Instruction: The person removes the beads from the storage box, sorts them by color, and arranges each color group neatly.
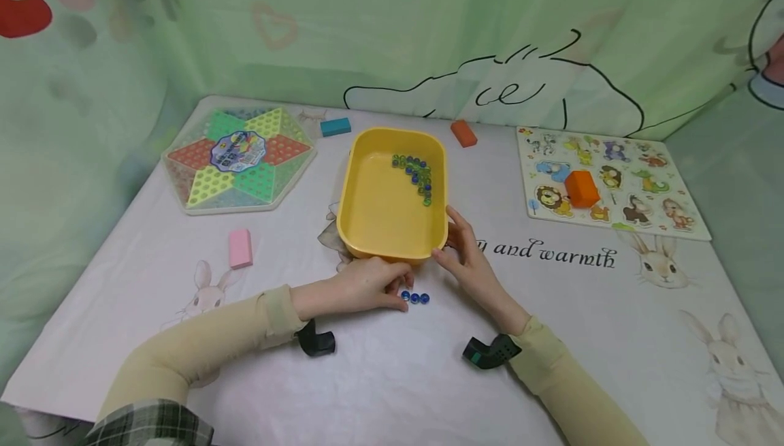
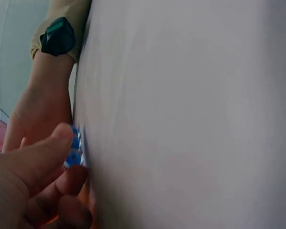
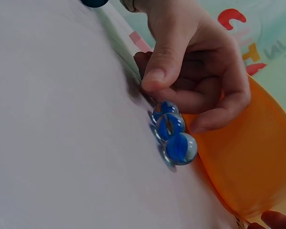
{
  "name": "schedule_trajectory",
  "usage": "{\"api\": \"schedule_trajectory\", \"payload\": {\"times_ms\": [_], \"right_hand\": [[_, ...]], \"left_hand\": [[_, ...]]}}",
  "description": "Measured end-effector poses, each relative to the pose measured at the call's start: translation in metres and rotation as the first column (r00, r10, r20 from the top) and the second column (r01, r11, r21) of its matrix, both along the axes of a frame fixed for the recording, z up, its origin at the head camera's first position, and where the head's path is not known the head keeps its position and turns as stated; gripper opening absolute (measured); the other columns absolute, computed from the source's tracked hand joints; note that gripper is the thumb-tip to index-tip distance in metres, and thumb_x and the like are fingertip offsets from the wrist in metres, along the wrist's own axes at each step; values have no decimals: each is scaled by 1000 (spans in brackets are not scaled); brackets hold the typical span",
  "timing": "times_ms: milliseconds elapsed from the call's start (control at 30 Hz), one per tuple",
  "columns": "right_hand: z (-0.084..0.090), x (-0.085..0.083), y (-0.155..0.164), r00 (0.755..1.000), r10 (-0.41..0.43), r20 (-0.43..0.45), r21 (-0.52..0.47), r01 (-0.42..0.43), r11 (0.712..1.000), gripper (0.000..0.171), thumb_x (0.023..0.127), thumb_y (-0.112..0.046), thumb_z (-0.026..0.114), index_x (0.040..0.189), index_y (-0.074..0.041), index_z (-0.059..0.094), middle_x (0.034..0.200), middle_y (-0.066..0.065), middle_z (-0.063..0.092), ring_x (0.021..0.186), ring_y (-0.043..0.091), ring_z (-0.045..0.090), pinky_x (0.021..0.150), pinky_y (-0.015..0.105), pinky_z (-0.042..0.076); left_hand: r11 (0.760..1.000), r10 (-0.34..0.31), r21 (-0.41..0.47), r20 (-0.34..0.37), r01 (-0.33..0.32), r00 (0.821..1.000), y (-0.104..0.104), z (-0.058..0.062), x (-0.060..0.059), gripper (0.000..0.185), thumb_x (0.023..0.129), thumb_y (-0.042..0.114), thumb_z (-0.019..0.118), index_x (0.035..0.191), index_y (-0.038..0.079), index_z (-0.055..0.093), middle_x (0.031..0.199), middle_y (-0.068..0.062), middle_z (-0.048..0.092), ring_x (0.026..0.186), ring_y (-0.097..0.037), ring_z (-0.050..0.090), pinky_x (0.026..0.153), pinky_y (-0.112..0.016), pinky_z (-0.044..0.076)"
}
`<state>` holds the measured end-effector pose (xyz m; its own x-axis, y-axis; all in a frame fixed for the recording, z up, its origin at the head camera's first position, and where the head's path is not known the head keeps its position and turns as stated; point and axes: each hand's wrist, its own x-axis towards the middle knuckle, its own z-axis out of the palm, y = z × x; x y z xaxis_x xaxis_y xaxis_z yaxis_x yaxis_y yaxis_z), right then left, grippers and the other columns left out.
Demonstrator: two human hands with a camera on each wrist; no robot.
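Observation:
Three blue glass marbles point(image 1: 415, 298) lie in a short row on the table, just before the near end of a yellow tray point(image 1: 392, 134). My left hand point(image 1: 367, 286) is at the row's left end, its thumb and loosely bent fingers around the end marble point(image 3: 166, 109) without a visible pinch. Against the tray's near right corner rests my right hand point(image 1: 474, 272), thumb at the front and index finger along the side. Several green and blue marbles point(image 1: 416, 172) sit inside the tray toward its far right. Seen from the left wrist, the blue marbles point(image 2: 75, 151) show beyond the thumb.
A star-patterned board point(image 1: 239, 160) lies at the left, with a pink block point(image 1: 240, 248) in front of it. Behind the tray are a blue block point(image 1: 335, 126) and a red-orange block point(image 1: 463, 133). An orange block point(image 1: 582, 189) stands on an animal puzzle point(image 1: 649, 218) at the right.

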<state>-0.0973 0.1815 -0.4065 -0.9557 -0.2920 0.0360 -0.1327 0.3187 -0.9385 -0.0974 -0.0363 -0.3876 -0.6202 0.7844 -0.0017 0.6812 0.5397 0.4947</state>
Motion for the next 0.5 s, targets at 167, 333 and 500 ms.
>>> {"api": "schedule_trajectory", "payload": {"times_ms": [167,333,500], "right_hand": [[0,1,0,1000,-2,-14,14,2,1000,72,92,-16,54,148,-26,10,141,19,36,125,37,41,103,62,22],[0,0,1,1000,16,-27,4,-15,1000,72,93,-16,54,148,-26,9,141,20,36,124,37,41,104,62,20],[-1,-1,1,1000,11,-10,6,-11,1000,72,93,-17,54,148,-28,8,143,19,34,126,36,39,104,60,23]], "left_hand": [[991,-130,-1,-221,133,967,2,19,6,25,84,35,66,99,17,57,72,10,56,60,0,49,55,-13,37],[964,-164,175,-204,201,965,7,54,-4,21,85,32,66,95,14,60,70,7,57,60,-2,47,57,-12,37],[927,-15,370,-122,60,992,13,85,-44,11,86,20,65,90,10,62,74,2,61,64,-7,48,60,-17,40]]}}
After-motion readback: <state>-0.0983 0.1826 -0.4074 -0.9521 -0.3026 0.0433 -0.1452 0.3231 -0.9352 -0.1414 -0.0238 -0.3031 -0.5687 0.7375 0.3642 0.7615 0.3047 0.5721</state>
